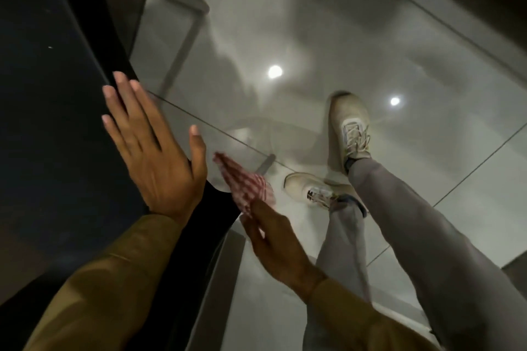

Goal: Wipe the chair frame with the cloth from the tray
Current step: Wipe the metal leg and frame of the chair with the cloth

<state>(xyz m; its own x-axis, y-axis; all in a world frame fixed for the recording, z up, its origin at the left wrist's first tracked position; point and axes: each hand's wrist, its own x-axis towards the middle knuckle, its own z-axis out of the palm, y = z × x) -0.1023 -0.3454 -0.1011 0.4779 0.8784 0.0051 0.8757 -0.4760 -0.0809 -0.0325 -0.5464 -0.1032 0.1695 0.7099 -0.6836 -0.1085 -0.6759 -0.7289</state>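
Observation:
A black chair seat (51, 111) fills the left of the head view, seen from above. Its grey metal frame (182, 45) runs below it, with a corner at the top and a leg going down toward the floor. My left hand (154, 151) lies flat on the seat's right edge, fingers spread and empty. My right hand (273, 242) is just below the seat's lower corner and holds a red-and-white checked cloth (245, 185). The cloth is blurred and sits close to the seat edge and a lower frame bar (225, 265).
A glossy grey tiled floor (313, 23) spreads to the right, with two ceiling-light reflections. My own legs in grey trousers and beige sneakers (348, 125) stand right of the chair. A dark wall base runs along the top right.

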